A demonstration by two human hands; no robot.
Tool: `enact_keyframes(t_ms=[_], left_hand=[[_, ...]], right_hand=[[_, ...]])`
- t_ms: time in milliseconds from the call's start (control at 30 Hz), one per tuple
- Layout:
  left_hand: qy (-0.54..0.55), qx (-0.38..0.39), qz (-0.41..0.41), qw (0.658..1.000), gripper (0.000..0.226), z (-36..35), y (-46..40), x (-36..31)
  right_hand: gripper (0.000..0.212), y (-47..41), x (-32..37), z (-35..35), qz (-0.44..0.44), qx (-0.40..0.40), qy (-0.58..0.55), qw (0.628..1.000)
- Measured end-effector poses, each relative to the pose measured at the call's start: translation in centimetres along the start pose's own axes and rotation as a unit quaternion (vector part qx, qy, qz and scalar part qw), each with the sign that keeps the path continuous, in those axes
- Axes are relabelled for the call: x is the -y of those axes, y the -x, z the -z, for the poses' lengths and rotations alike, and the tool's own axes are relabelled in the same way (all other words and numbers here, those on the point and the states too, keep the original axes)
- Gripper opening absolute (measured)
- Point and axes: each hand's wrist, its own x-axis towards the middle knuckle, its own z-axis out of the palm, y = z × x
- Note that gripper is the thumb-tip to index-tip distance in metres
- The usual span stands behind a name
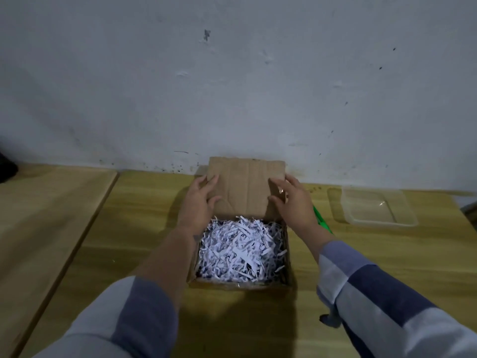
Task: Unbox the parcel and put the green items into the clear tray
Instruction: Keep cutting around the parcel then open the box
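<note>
A brown cardboard parcel (240,285) stands open at the table's middle, filled with white shredded paper (240,250). Its lid flap (246,186) is raised upright against the wall side. My left hand (200,200) grips the flap's left edge and my right hand (293,202) grips its right edge. A green item (321,220) lies on the table just right of the box, partly hidden by my right wrist. The clear tray (378,208) sits further right, with nothing visible in it. No green things show among the shreds.
The wooden table (129,228) butts against a white wall. A second tabletop (38,215) adjoins on the left with a seam between. A dark object (6,166) sits at the far left edge.
</note>
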Motion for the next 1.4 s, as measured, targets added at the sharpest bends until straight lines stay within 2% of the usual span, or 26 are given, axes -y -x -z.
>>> enact_keyframes(t_ms=[100, 267, 367, 433, 467, 533, 600, 700, 767, 833, 933, 1067, 1200, 1267, 1400], left_hand=[[0.017, 0.012, 0.020, 1.000, 0.050, -0.6, -0.1, 0.5], [-0.012, 0.023, 0.006, 1.000, 0.048, -0.3, 0.6, 0.4], [-0.139, 0.017, -0.064, 0.988, 0.050, 0.4, 1.7, 0.6], [-0.157, 0.013, -0.123, 0.980, 0.048, 0.9, 2.8, 0.6], [-0.142, 0.038, -0.140, 0.979, 0.048, 1.2, 3.3, 0.7], [-0.113, 0.129, -0.146, 0.974, 0.052, 1.6, 4.4, 0.8], [-0.128, 0.223, -0.125, 0.958, 0.074, 1.4, 5.1, 0.7], [-0.199, 0.310, -0.110, 0.923, 0.116, 0.4, 5.5, 0.3], [-0.236, 0.325, -0.118, 0.908, 0.125, -0.3, 5.5, -0.5], [-0.253, 0.336, -0.100, 0.902, 0.125, -0.7, 5.3, -1.1], [-0.266, 0.357, -0.070, 0.893, 0.118, -1.1, 4.9, -1.7], [-0.259, 0.359, -0.069, 0.894, 0.106, -1.4, 4.7, -1.6], [-0.235, 0.361, -0.059, 0.901, 0.103, -1.5, 4.6, -1.4], [-0.225, 0.371, -0.044, 0.900, 0.107, -1.5, 4.5, -1.4], [-0.240, 0.386, -0.036, 0.890, 0.113, -1.4, 4.7, -1.3]], right_hand=[[0.041, -0.2, -0.7, -0.5, -0.013, 0.022, 0.003, 1.000], [0.039, 0.9, -0.1, -0.2, -0.013, 0.009, -0.006, 1.000], [0.036, 2.7, 0.9, 0.2, 0.038, -0.031, 0.066, 0.997], [0.029, 4.4, 1.6, 0.5, 0.084, -0.048, 0.092, 0.991], [0.025, 5.2, 2.0, 0.6, 0.103, -0.029, 0.088, 0.990], [0.024, 6.6, 2.6, 0.7, 0.119, 0.060, 0.058, 0.989], [0.039, 7.6, 2.9, 0.4, 0.112, 0.161, 0.064, 0.978], [0.086, 8.2, 3.1, -0.1, 0.074, 0.274, 0.140, 0.948], [0.106, 7.9, 3.3, -0.5, 0.069, 0.310, 0.195, 0.928], [0.115, 7.4, 3.6, -1.0, 0.062, 0.335, 0.226, 0.913], [0.112, 6.5, 3.9, -1.3, 0.041, 0.363, 0.230, 0.902], [0.102, 5.8, 3.5, -1.4, 0.033, 0.378, 0.212, 0.901], [0.112, 5.5, 3.2, -1.7, 0.030, 0.409, 0.221, 0.885], [0.114, 5.7, 3.2, -2.2, 0.055, 0.398, 0.252, 0.881], [0.104, 5.9, 2.9, -2.5, 0.091, 0.359, 0.260, 0.892]])
